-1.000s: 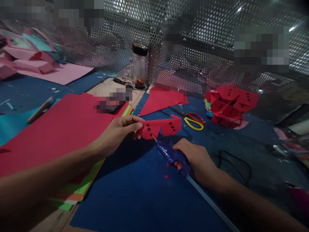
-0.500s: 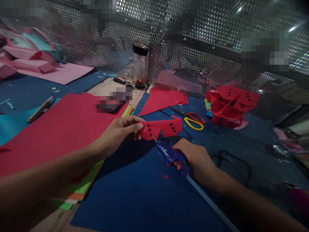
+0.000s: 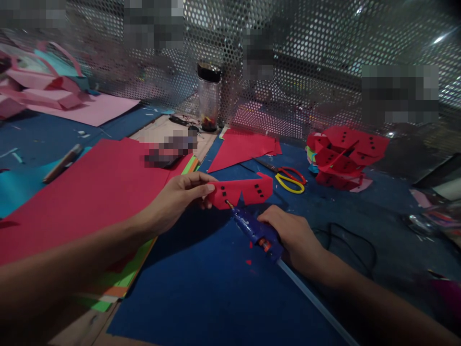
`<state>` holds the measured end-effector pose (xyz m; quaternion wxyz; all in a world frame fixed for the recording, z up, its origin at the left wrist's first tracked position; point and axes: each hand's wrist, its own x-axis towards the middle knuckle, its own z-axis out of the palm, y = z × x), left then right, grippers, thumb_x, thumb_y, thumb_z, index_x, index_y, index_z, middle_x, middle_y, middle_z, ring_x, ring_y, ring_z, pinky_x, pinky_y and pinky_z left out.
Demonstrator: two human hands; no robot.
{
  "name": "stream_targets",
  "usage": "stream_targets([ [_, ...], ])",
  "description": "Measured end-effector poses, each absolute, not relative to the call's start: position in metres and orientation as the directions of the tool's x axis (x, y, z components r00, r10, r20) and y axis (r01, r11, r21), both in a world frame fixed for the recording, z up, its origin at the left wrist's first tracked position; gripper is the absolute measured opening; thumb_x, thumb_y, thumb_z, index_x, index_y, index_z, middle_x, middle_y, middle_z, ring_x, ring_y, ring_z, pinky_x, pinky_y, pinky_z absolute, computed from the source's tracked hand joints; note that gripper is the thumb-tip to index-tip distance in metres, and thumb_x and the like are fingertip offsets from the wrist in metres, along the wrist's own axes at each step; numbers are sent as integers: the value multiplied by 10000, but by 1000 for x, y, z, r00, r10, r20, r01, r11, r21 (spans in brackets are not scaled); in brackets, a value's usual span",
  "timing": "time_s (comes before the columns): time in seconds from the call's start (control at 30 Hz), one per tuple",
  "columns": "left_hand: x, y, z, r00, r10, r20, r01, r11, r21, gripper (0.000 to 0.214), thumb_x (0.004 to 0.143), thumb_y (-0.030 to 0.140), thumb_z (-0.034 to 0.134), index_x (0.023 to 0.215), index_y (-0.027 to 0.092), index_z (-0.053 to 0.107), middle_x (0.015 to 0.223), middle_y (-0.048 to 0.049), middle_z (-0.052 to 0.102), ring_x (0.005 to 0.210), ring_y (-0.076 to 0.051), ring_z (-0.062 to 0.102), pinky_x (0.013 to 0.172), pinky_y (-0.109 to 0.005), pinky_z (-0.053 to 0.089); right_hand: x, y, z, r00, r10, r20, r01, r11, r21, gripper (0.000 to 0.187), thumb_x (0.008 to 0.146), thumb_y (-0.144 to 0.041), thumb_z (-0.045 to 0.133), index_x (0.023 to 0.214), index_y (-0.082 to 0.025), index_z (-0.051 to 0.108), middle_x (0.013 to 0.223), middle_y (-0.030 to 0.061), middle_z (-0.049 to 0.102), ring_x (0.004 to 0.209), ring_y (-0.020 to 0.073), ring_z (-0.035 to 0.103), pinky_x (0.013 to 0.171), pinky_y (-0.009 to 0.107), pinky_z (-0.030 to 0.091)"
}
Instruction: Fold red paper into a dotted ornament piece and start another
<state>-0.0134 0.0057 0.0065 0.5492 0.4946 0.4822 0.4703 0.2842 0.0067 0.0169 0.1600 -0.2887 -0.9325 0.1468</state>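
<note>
The person's left hand (image 3: 182, 197) pinched the left end of a red paper piece (image 3: 248, 190) between thumb and fingers, while the right hand (image 3: 295, 235) was wrapped around a blue glue gun (image 3: 250, 225). The red paper piece, held up above the blue tabletop (image 3: 187, 288), was a folded strip with two groups of small black squares, a V-shaped notch in its lower edge and a flap at its upper right. The gun's nozzle pointed up-left at its lower edge; whether they touched could not be told.

The left forearm reached in from the lower left, the right from the lower right, a pale glue stick (image 3: 313, 298) trailing beside it. Beyond lay scissors (image 3: 290, 182), with red paper constructions (image 3: 347, 156) farther right.
</note>
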Motion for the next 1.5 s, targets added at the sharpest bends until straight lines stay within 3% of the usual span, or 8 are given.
stream_targets([
  [1.5,-13,5,7,83,995,-61,-50,65,997,185,890,332,742,1009,191,722,741,-12,683,629,-119,592,621,-247,484,284,7,17,-791,578,202,481,791,-377,133,989,-240,553,1113,-193,568,1044,82,653,869,196,651,702,301,473],
])
